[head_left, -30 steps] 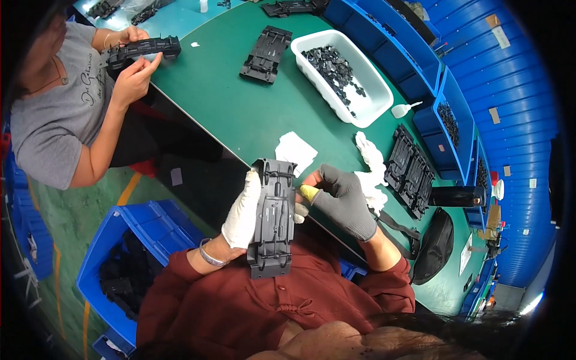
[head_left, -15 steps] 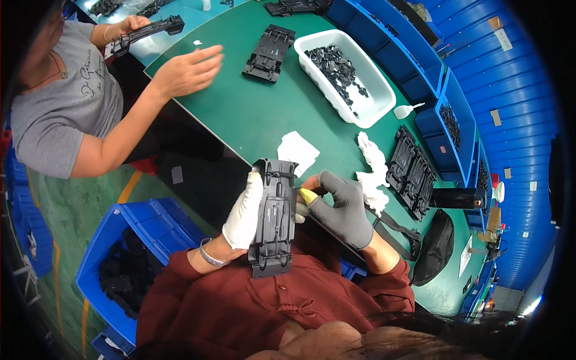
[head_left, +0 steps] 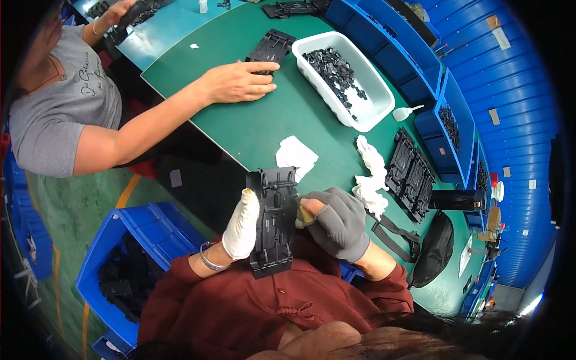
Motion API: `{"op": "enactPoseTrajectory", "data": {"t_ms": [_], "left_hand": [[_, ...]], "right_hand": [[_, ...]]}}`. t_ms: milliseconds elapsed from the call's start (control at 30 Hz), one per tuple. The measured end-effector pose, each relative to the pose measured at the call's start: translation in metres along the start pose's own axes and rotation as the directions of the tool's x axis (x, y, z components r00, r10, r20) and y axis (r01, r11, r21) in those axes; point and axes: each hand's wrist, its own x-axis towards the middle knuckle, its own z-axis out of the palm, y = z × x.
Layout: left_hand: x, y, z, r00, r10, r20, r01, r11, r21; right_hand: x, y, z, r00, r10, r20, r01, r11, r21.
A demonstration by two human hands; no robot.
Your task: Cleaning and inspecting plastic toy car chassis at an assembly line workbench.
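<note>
A long black molded plastic part [head_left: 274, 222] stands lengthwise before my chest, its ribbed side in view. My left hand [head_left: 241, 228], in a white glove, grips it along the left edge with the thumb pointing up; the other fingers are hidden behind it. Closed at the part's right edge is my right hand [head_left: 339, 222], in a grey glove with bare fingertips. Something yellow shows at its thumb and fingers; what they pinch, if anything, is hidden. Past the part's far end, white paper pieces [head_left: 296, 157] lie on the green table [head_left: 240, 135].
A co-worker's hand [head_left: 243, 83] rests over another black part [head_left: 273, 47]. A white tub [head_left: 378, 105] holds small black pieces. To the right are a crumpled white cloth [head_left: 371, 180], more black parts [head_left: 411, 174], a bottle and a black pouch [head_left: 433, 249]. A blue crate [head_left: 141, 228] stands at lower left.
My right hand has turned, its fingers curling in at the part's edge. The black part's far end has dropped slightly toward me. The co-worker's hand has reached right onto the part on the table.
</note>
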Motion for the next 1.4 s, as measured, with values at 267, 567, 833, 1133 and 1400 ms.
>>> {"op": "enactPoseTrajectory", "data": {"t_ms": [267,567,833,1133,1400], "left_hand": [[-0.004,-0.002,-0.003,0.997,0.082,0.003,-0.081,0.973,0.216],[-0.005,-0.004,-0.002,0.988,0.142,0.064,-0.148,0.983,0.107],[-0.005,-0.008,-0.007,0.991,0.123,0.051,-0.127,0.988,0.092],[-0.006,-0.012,-0.009,0.990,0.134,0.031,-0.137,0.985,0.102],[-0.007,-0.008,-0.005,0.992,0.122,0.024,-0.124,0.985,0.119]], "right_hand": [[-0.006,0.001,0.006,0.991,-0.120,-0.062,0.115,0.990,-0.081],[-0.006,0.002,0.005,0.990,-0.136,-0.037,0.132,0.987,-0.088],[-0.008,0.004,0.004,0.989,-0.142,-0.034,0.138,0.986,-0.090],[-0.010,0.003,0.005,0.990,-0.138,-0.022,0.136,0.987,-0.081],[-0.009,0.004,0.004,0.989,-0.146,-0.017,0.144,0.985,-0.094]]}}
